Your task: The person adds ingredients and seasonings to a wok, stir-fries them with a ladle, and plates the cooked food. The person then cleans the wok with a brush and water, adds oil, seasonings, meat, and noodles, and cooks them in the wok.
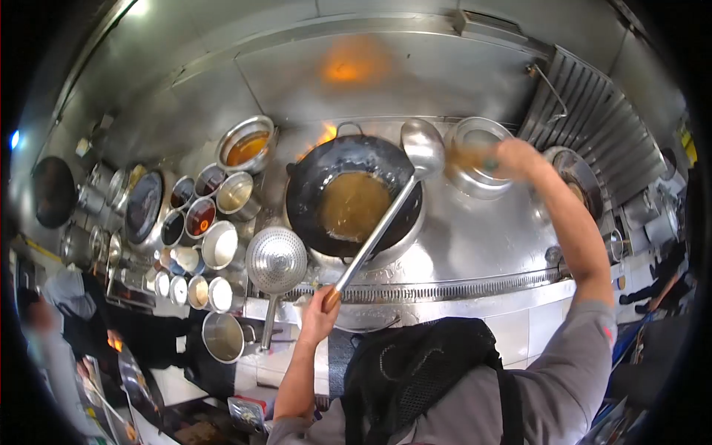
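My left hand (319,317) is closed around the wooden end of a long ladle (377,228). The ladle slants across the wok (305,174), its steel bowl up over the wok's far right rim. Brownish liquid (354,206) lies in the bottom of the wok, and flames (325,135) show behind its back left edge. Over a metal pot (483,184) to the right is my right hand (518,159), smeared by motion, with its fingers closed. A brownish blurred thing (469,157) extends left from it; its kind cannot be made out.
A perforated strainer (276,259) rests left of the wok. Beyond it stand several seasoning pots (220,245) and a bowl of amber liquid (247,148). A drain grate (445,289) runs along the front edge. Another person (141,322) is at the lower left, near another wok.
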`<move>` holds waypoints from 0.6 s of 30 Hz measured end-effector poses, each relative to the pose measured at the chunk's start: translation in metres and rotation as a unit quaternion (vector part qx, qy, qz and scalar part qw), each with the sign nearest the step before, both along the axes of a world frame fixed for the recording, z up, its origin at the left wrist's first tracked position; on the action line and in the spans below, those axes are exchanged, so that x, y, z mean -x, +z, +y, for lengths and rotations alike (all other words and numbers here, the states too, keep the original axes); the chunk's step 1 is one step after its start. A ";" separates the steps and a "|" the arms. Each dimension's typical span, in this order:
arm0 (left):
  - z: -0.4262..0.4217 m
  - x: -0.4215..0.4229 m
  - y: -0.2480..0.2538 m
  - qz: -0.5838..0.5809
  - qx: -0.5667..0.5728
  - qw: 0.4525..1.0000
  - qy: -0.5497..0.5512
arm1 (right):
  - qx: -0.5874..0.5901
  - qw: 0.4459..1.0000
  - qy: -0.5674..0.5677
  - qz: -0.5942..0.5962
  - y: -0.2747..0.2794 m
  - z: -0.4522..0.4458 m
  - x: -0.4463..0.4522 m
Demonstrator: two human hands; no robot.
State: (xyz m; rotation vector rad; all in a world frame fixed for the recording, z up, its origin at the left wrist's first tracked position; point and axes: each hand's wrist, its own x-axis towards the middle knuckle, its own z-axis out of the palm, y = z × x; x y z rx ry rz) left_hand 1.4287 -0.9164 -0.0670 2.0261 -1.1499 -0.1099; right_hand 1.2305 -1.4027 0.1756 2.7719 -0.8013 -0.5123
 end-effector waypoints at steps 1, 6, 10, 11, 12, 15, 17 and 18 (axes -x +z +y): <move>0.000 0.001 -0.014 0.143 0.057 0.988 -0.021 | -0.009 0.999 0.016 0.039 0.004 0.005 0.017; -0.014 0.015 -0.001 0.418 0.084 0.898 -0.107 | 0.034 0.920 0.081 -0.381 -0.004 -0.020 0.108; -0.032 0.027 0.017 0.529 0.076 0.835 -0.128 | -0.157 0.621 -0.163 -0.751 0.023 0.019 0.113; -0.036 0.029 0.022 0.538 0.077 0.825 -0.154 | -0.080 0.656 -0.064 -0.748 0.009 0.016 0.115; -0.037 0.029 0.021 0.538 0.067 0.825 -0.158 | 0.046 0.804 0.040 -0.591 0.001 0.017 0.128; -0.049 0.030 0.018 0.483 0.034 0.858 -0.174 | 0.023 0.985 -0.058 -0.161 0.000 0.035 0.153; -0.059 0.040 0.018 0.345 0.055 0.928 -0.127 | -0.002 0.989 -0.106 -0.107 -0.004 0.025 0.178; -0.064 0.044 0.020 0.349 0.053 0.927 -0.126 | -0.004 0.989 -0.107 -0.104 -0.005 0.022 0.189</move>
